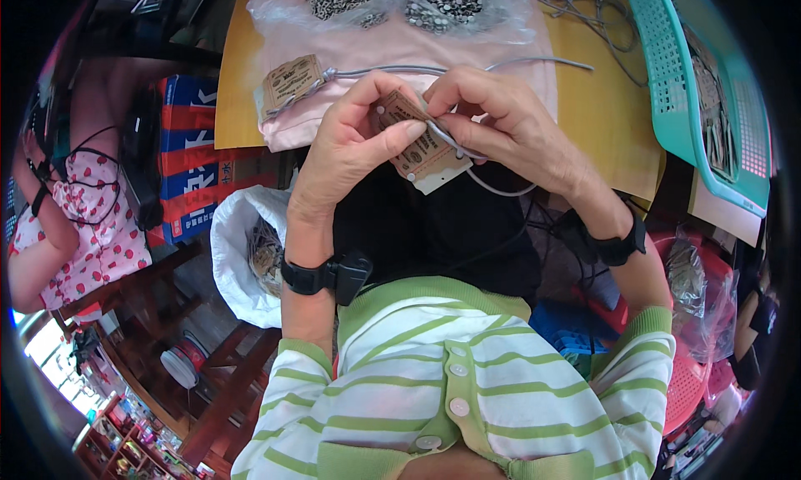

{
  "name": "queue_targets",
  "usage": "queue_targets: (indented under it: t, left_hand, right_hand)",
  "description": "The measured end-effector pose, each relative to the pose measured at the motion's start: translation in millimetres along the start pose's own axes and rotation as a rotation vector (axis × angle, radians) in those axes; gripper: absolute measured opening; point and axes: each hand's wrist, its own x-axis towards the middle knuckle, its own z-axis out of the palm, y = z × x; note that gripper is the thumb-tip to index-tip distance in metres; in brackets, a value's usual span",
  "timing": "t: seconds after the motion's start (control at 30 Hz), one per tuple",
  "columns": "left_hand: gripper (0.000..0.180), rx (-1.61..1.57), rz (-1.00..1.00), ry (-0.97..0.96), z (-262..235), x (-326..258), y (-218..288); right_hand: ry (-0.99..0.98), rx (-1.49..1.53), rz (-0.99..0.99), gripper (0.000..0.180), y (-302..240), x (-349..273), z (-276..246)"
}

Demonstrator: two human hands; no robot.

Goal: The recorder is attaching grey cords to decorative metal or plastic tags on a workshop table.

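Note:
My left hand (pixel 350 138) pinches a brown printed cardboard tag (pixel 430 165) between thumb and fingers, above my lap at the table's near edge. The tag is tilted and seems folded or stacked with a second piece. My right hand (pixel 513 125) is closed on a grey cord (pixel 503 191) at the tag's upper right edge. A loop of this cord hangs below the right fingers. Exactly how the cord meets the tag is hidden by my fingertips. Left of my hands, another bundle of brown tags (pixel 288 86) with grey cord lies on a pink cloth (pixel 334 46).
Clear bags of small metal snap parts (pixel 442 3) lie at the far side. Grey cords (pixel 588 9) coil on the yellow table (pixel 634 142). A turquoise basket (pixel 667 71) stands right, a white sack (pixel 229 230) left. Another person's arm (pixel 50 259) is at far left.

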Motion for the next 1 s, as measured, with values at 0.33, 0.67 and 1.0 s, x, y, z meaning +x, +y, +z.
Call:
queue_targets:
  t: [0.33,0.67,1.0]
  left_hand:
    - [0.041,-0.332,-0.034,0.253,29,-8,0]
    - [0.052,-0.138,-0.133,0.076,10,-11,19]
    - [0.056,-0.168,-0.349,-0.046,3,-30,20]
  right_hand:
    - [0.210,-0.052,-0.027,0.008,-9,-6,15]
    - [0.323,-0.015,-0.015,0.012,-12,-14,32]
    - [0.324,0.374,0.234,0.012,-19,-6,-11]
